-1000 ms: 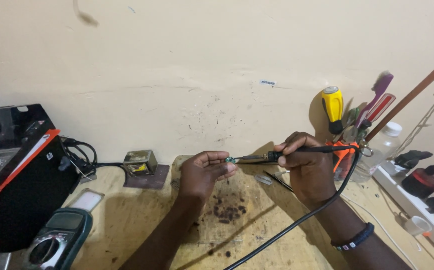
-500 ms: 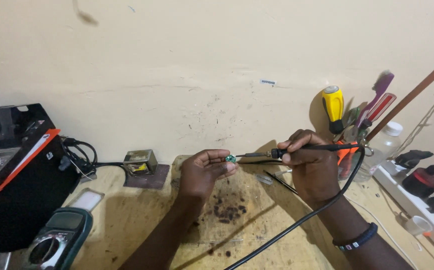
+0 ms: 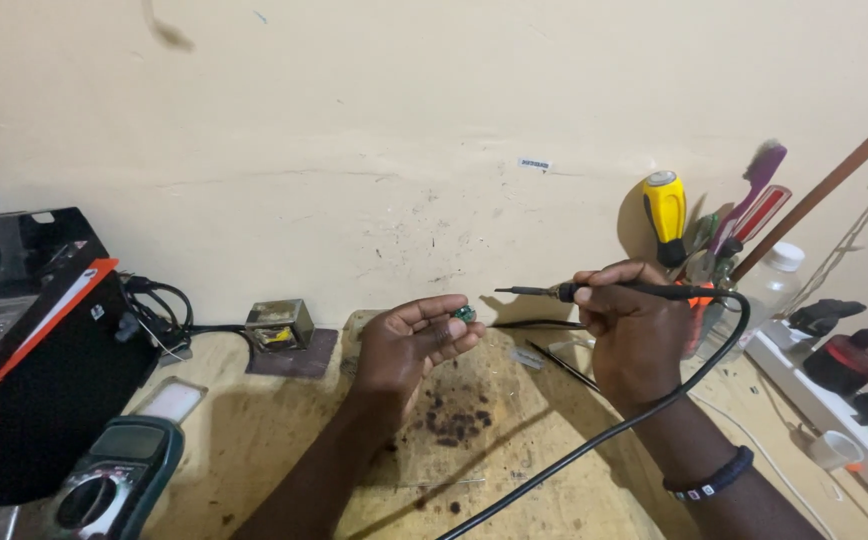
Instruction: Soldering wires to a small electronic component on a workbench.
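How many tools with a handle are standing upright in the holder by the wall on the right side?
3 can be told: a yellow screwdriver at the left, a purple-handled tool above, and a red-handled tool just below it. The right hand covers the base, so more may be hidden.

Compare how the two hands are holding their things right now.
The left hand pinches a tiny green part at its fingertips, palm up and fingers loose; the right hand wraps a full fist around the black soldering iron. The part has no lead; the iron trails a black cable. Both hover above the wooden bench, apart.
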